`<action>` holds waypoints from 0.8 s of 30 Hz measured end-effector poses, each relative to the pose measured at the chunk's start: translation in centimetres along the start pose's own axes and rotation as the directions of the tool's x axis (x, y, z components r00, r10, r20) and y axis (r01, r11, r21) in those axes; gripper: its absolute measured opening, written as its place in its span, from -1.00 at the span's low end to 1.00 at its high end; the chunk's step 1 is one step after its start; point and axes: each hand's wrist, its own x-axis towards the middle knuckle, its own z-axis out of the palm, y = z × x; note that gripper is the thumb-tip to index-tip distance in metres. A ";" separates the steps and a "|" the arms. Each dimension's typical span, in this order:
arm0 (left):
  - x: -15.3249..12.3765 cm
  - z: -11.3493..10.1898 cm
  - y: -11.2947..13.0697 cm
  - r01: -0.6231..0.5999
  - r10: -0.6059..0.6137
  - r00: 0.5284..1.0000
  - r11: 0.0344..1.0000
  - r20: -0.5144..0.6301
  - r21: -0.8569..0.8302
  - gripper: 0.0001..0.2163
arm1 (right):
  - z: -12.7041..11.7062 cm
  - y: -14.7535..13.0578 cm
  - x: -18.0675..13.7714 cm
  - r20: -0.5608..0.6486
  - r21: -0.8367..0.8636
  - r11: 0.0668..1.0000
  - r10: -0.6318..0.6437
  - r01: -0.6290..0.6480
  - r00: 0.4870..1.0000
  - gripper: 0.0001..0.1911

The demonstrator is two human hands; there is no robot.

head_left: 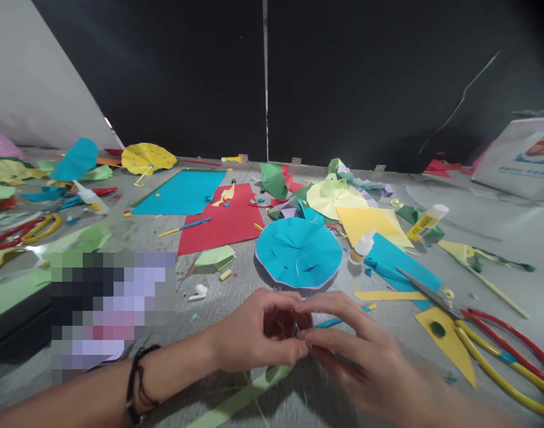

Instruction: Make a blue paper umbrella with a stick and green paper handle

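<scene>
My left hand (pixel 258 333) and my right hand (pixel 356 356) meet low in the middle of the view, fingers pinched together on a small piece I cannot make out. A blue stick (pixel 334 321) pokes out to the right between the fingers. A light green paper strip (pixel 240 399) runs down from under my hands toward the near edge. Just beyond my hands lies a round blue pleated paper disc (pixel 298 252).
Scissors with red and yellow handles (pixel 486 333) lie at the right, over yellow and blue paper. A small glue bottle (pixel 361 246), a glue stick (pixel 427 221), red paper (pixel 227 223), blue paper (pixel 182 193) and several folded paper pieces cover the grey table (pixel 481 238). A white earbud (pixel 198 292) lies left of my hands.
</scene>
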 end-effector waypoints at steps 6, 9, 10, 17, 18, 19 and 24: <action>0.0 0.1 1.0 -0.036 0.035 0.999 0.998 0.023 0.045 -0.77 | 0.2 -0.3 0.0 -0.021 -0.039 0.998 0.052 -0.053 0.998 -0.73; 0.0 0.1 1.0 -0.041 0.039 0.999 0.997 0.029 0.063 -0.78 | 0.1 -0.4 0.1 -0.019 -0.060 0.997 0.042 -0.043 0.999 -0.75; 0.0 0.1 0.9 -0.038 0.037 0.999 0.997 0.026 0.063 -0.78 | 0.1 -0.4 0.1 -0.016 -0.058 0.998 0.034 -0.035 0.999 -0.75; 0.0 0.1 0.9 0.000 -0.001 1.000 0.999 0.031 0.046 -0.76 | 0.2 -0.3 0.1 -0.017 -0.015 1.000 -0.019 0.019 1.000 -0.69; 0.0 0.1 1.0 0.005 -0.007 0.999 0.999 0.040 0.051 -0.75 | 0.2 -0.3 0.0 -0.032 -0.021 1.000 -0.019 0.018 0.999 -0.71; 0.0 0.1 1.2 0.010 -0.012 0.999 0.999 0.048 0.054 -0.73 | 0.2 -0.3 0.0 -0.040 -0.029 1.000 -0.009 0.008 0.999 -0.72; 0.1 0.3 1.8 0.023 -0.026 0.998 0.998 0.048 0.063 -0.75 | 0.0 -0.3 -0.1 -0.030 -0.050 0.998 0.032 -0.034 0.999 -0.81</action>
